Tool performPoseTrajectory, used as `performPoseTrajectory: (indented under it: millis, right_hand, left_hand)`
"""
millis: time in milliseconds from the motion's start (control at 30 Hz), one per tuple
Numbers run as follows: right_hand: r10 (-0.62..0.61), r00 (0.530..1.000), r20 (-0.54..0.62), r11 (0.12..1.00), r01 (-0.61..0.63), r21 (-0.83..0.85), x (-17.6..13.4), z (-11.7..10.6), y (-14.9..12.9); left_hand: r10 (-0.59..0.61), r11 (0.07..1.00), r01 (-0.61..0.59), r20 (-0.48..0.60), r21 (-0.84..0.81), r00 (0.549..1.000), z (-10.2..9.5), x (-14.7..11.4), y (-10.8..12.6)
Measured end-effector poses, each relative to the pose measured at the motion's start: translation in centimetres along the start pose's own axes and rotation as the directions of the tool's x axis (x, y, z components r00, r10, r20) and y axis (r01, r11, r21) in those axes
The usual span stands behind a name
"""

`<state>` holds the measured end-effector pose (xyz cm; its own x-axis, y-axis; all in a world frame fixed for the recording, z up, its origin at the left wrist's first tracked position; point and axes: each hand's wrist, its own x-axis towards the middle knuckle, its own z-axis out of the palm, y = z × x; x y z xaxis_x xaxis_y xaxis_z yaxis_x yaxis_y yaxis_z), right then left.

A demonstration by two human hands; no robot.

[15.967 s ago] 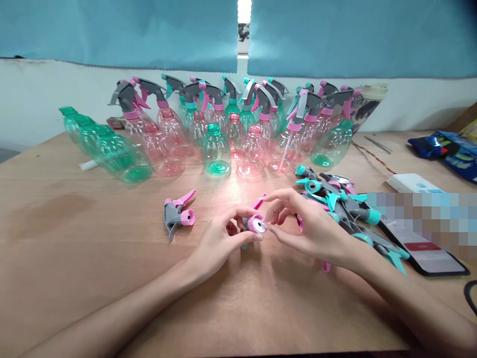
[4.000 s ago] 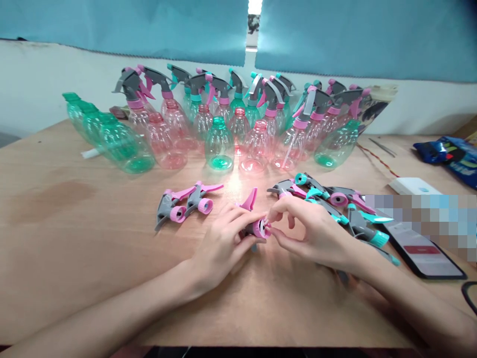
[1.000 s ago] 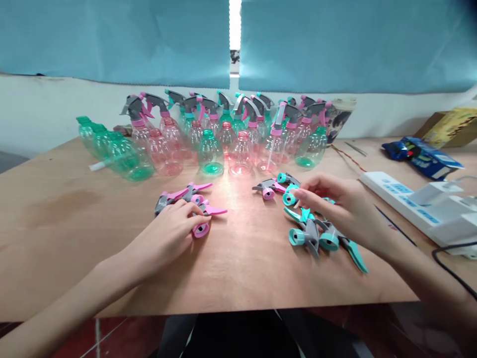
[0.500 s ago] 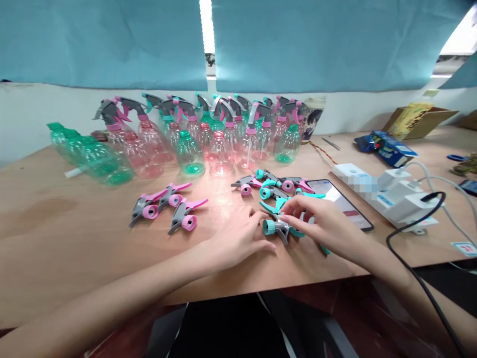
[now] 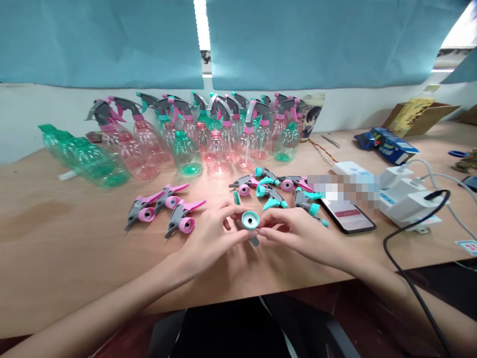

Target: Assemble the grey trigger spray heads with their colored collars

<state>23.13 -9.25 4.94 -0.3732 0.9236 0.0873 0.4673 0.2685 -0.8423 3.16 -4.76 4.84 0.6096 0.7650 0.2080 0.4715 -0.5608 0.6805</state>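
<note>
Both hands are pinching one teal trigger sprayer head (image 5: 250,221) between them.
We are gripping it left hand (image 5: 208,238) and right hand (image 5: 294,233) alike — threaded collar facing us, long axis running away toward the bottles (image 5: 186,149).

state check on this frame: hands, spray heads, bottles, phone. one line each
left hand: gripping the teal-collared spray head from its left.
right hand: fingertips on the same head.
teal-collared spray head: held off the table, collar opening facing the camera.
three pink spray heads: lying loose on the table, left of the hands.
pile of spray heads: lying loose, unattached.
spray bottles: upright, some capped, front ones open.
green bottles: lying down.
phone: screen lit.
</note>
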Motion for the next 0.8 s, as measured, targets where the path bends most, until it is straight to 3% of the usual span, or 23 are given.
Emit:
performPoseTrajectory:
  millis: [100,233,467,667,733,800]
  right_hand:
    - [-0.037,0.998,0.048,0.998,0.039,-0.039,1.4,1.0,-0.4]
    - [0.009,0.996,0.087,0.997,-0.002,-0.073,3.2,1.1,-0.4]
    - [0.093,0.981,0.170,0.965,-0.130,0.227,6.4,1.5,0.9]
    - [0.245,0.940,0.238,0.865,-0.323,0.385,6.0,2.9,0.7]
    - [0.229,0.949,0.216,0.872,-0.299,0.388,5.7,3.0,0.4]
    - [0.140,0.986,0.091,0.947,-0.160,0.279,5.5,3.1,0.3]
  left_hand:
    - [-0.002,1.000,0.002,-0.036,0.001,0.999,-0.7,-0.7,-0.6]
    - [0.047,0.995,-0.040,-0.079,0.095,0.996,-1.4,-1.4,-2.5]
    - [0.174,0.964,-0.147,-0.110,0.223,0.978,-1.2,-1.8,-4.8]
    - [0.214,0.964,-0.186,-0.137,0.192,0.967,-0.7,-2.2,-4.9]
    - [0.208,0.968,-0.181,-0.147,0.176,0.967,-0.7,-2.3,-4.9]
    - [0.192,0.973,-0.169,-0.147,0.158,0.970,-0.7,-2.3,-4.8]
